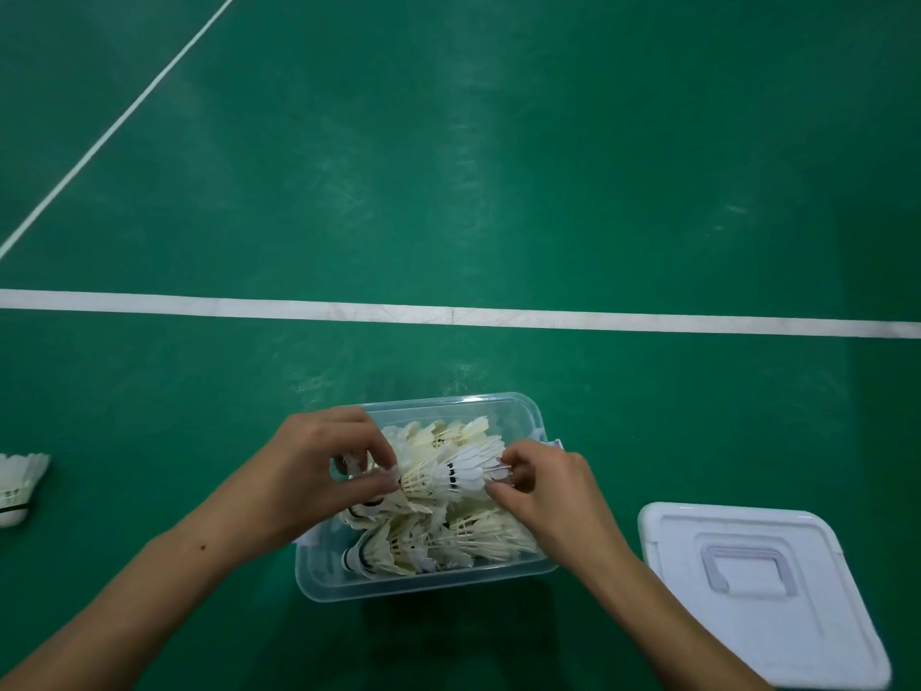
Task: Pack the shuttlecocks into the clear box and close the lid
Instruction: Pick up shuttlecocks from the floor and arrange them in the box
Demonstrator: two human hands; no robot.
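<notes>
Clear box (528, 416) sits on green court floor (498, 167), lid off, near the bottom centre of view, just this side of the wide white court line (448, 314). A second, thinner line (119, 122) runs diagonally at upper left.

Box is loaded with a heap of white feather shuttlecocks (448, 536) lying on their sides; the top ones reach about rim level.

Left hand (319, 471) is over the box's left rim, thumb and fingers curled, pinching the feather end of the topmost shuttlecock (448, 473). Right hand (538, 483) is at the right rim, fingertips pinching the other end of the same stack. Both forearms enter from the bottom edge.

Lid (757, 591), white with a recessed handle, lies flat on the floor right of the box, apart from it, partly under the right forearm.

One loose shuttlecock (17, 483) stands cork-down at the left edge, well apart from the box. Floor beyond the white line is open.
</notes>
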